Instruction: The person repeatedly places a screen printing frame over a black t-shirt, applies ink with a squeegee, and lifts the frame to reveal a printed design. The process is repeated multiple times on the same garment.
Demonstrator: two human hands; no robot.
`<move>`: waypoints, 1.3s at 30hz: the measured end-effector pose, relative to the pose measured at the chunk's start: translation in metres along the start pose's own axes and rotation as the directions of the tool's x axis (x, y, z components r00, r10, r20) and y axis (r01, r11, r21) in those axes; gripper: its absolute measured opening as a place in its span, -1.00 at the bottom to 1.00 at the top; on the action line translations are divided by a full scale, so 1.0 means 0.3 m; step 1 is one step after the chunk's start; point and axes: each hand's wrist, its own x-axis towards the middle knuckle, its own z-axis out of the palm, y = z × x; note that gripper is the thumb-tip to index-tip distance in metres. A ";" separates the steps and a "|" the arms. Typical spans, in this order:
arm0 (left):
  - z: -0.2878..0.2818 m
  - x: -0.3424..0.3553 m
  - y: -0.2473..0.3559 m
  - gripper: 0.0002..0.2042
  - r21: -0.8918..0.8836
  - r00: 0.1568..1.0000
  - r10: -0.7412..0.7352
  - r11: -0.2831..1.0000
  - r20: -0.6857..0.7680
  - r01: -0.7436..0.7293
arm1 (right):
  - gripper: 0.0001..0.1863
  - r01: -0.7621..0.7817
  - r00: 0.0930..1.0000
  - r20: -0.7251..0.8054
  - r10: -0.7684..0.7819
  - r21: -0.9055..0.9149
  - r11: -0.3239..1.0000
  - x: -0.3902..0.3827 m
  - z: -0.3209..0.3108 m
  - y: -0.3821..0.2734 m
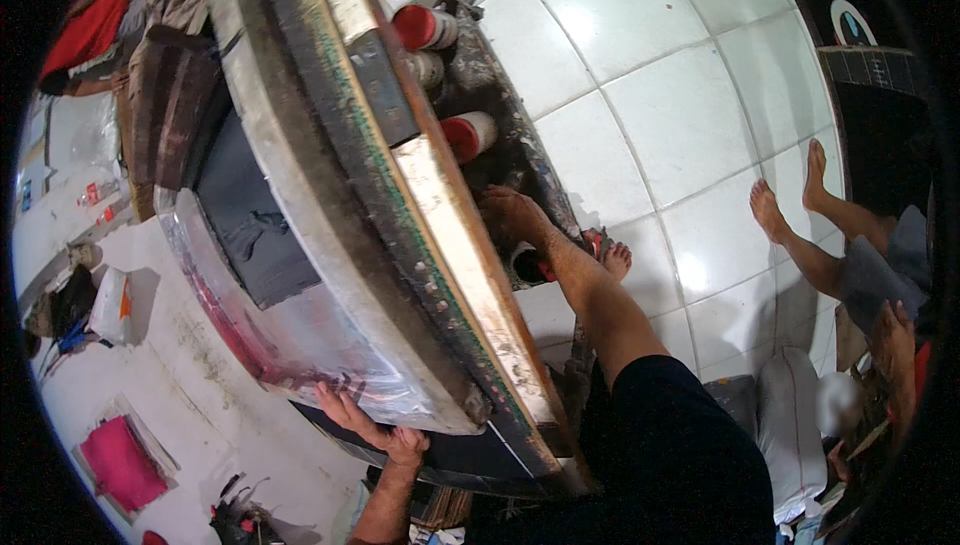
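My left hand (365, 427) rests on the near end of a worn bench, its fingers stretched over clear plastic sheeting (345, 370) that covers the top. My right hand (515, 213) reaches down into a dark, stained shelf under the bench's right side. Its fingertips are lost in shadow, so I cannot make out whether they grip anything. Just beyond it lies a white jar with a red lid (468, 137). Farther along the shelf is another red-lidded jar (425, 28). Nearer me than the right hand sits a dark-mouthed round container (527, 263).
A thick grey-edged slab (300, 195) runs along the bench top, with a dark panel (250, 215) beside it. White floor tiles (640, 75) spread to the right, where another person's bare feet (770, 210) show. A pink pad (122, 463) lies at lower left.
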 end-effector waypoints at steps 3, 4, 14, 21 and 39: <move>-0.005 0.002 0.002 -0.24 -0.010 1.000 0.015 1.000 0.002 -0.015 | -0.46 0.228 0.968 -0.074 -0.241 -0.158 0.961 0.039 -0.042 -0.024; -0.005 0.004 0.003 -0.25 0.018 1.000 0.017 1.000 0.016 -0.017 | -0.44 0.136 0.985 -0.099 -0.143 -0.075 0.988 0.044 -0.126 -0.027; 0.030 -0.027 0.000 -0.25 0.006 0.998 -0.046 0.999 0.030 0.046 | -0.60 0.298 0.499 -0.617 -0.608 -0.537 0.789 0.504 -1.041 -1.174; 0.008 -0.005 0.024 -0.22 -0.025 0.997 -0.073 0.997 0.039 0.074 | -0.25 0.235 0.895 0.087 -0.437 -0.925 0.298 0.840 -0.672 -1.712; -0.180 -0.159 -0.904 -0.35 -0.634 0.410 -0.891 0.432 -0.193 0.641 | -0.63 0.136 0.950 -0.023 -0.312 -0.868 0.479 0.341 -0.456 -1.888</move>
